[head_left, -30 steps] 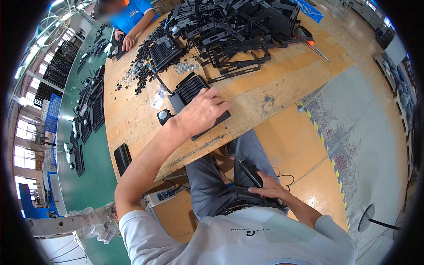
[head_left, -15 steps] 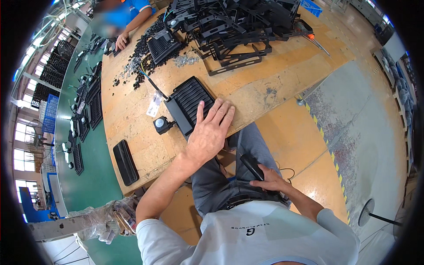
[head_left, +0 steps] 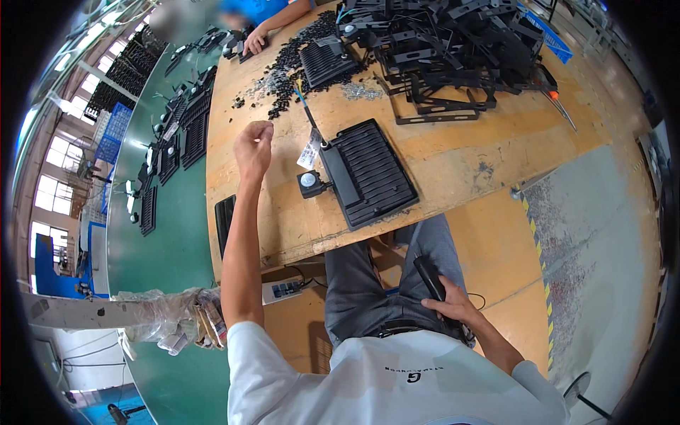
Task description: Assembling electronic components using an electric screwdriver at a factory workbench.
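A black ribbed lamp housing [head_left: 372, 172] lies on the wooden worktable [head_left: 467, 152] near its front edge, with a small round sensor [head_left: 309, 182] on its left side and a white tag [head_left: 310, 150] on its cable. My left hand [head_left: 253, 145] hovers over the table to the left of the housing, fingers curled shut, nothing visible in it. My right hand [head_left: 452, 304] rests on my lap, gripping a black power screwdriver [head_left: 430, 277] that points up toward the table edge.
A heap of black metal brackets [head_left: 453, 42] fills the table's far side, next to another ribbed housing [head_left: 327, 62] and scattered small black parts [head_left: 287, 71]. Another person's hand [head_left: 253, 39] works at the far left corner. A green conveyor [head_left: 163, 163] with several housings runs along the left.
My left hand lifted off the ribbed housing and swung left, closing into a loose fist. The housing now lies uncovered. The right hand stays on the lap with the screwdriver.
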The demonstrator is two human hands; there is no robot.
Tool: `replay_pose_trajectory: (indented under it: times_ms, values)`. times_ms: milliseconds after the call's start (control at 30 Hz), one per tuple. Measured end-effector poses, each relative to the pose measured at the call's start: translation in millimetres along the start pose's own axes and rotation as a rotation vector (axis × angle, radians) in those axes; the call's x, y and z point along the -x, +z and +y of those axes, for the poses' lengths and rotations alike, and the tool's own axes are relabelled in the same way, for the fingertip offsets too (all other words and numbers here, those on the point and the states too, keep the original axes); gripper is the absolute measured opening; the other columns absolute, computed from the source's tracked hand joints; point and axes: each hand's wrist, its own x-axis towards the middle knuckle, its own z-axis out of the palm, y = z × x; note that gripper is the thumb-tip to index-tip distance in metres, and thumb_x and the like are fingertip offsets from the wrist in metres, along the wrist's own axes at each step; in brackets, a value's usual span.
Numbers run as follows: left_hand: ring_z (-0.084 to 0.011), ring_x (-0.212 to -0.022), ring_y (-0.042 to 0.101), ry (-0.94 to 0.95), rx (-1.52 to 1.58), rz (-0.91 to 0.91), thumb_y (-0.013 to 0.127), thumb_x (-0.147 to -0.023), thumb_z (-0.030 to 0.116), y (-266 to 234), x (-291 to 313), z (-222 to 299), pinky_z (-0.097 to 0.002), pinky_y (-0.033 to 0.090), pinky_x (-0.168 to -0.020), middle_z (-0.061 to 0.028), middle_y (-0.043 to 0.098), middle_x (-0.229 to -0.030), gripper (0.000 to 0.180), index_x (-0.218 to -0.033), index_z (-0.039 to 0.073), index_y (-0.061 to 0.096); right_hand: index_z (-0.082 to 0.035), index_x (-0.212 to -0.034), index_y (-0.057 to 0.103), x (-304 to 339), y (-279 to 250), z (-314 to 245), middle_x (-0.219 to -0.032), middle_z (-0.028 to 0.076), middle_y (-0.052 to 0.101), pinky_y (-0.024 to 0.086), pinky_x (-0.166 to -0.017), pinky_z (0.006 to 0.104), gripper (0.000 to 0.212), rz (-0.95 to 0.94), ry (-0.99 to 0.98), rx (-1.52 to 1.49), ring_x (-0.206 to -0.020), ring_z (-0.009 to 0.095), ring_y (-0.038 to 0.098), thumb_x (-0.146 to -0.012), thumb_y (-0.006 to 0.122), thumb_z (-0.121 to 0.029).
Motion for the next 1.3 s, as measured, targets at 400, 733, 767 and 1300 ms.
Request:
replay_pose_trajectory:
  times_ms: [400,733,767,1300]
  values:
    - [-0.0334,-0.089,0.070,0.119,-0.341,-0.021,0.071,-0.083,0.013,40,-45,-35,-0.0408,0.054,-0.084,-0.0171,0.073,-0.099,0.020,-0.101,0.007,0.076,0.008,-0.145,0.038,-4,3,6,-0.076,0.011,0.066,0.052,-0.052,0.0309,0.088,0.035,0.044,-0.030,-0.054,0.016,0.063,-0.082,0.083,-0.033]
    - [-0.0387,-0.091,0.066,0.242,-0.581,-0.035,0.065,-0.088,0.017,41,-60,-56,-0.0453,0.053,-0.082,-0.0156,0.069,-0.097,0.015,-0.098,0.008,0.072,0.008,-0.145,0.039,5,1,-4,-0.079,0.014,0.068,0.053,-0.056,0.0327,0.090,0.009,0.041,-0.023,-0.056,0.017,0.064,-0.082,0.083,-0.038]
    - [-0.0381,-0.089,0.066,0.290,-0.562,0.022,0.063,-0.089,0.014,41,-59,-48,-0.0461,0.052,-0.078,-0.0147,0.066,-0.095,0.011,-0.097,0.007,0.067,0.008,-0.145,0.039,7,-1,-4,-0.079,0.014,0.068,0.053,-0.056,0.0327,0.090,0.018,0.057,-0.034,-0.056,0.017,0.064,-0.082,0.083,-0.038]
    - [-0.0193,-0.071,0.066,-0.264,1.103,-0.360,0.062,-0.099,0.007,0,180,142,-0.0323,0.057,-0.065,-0.0109,0.067,-0.087,0.013,-0.109,0.000,0.065,-0.003,-0.135,0.044,73,-31,-129,-0.082,-0.001,0.055,0.045,-0.059,0.0265,0.062,-0.290,-0.430,-0.375,-0.064,0.007,0.056,-0.086,0.080,-0.014]
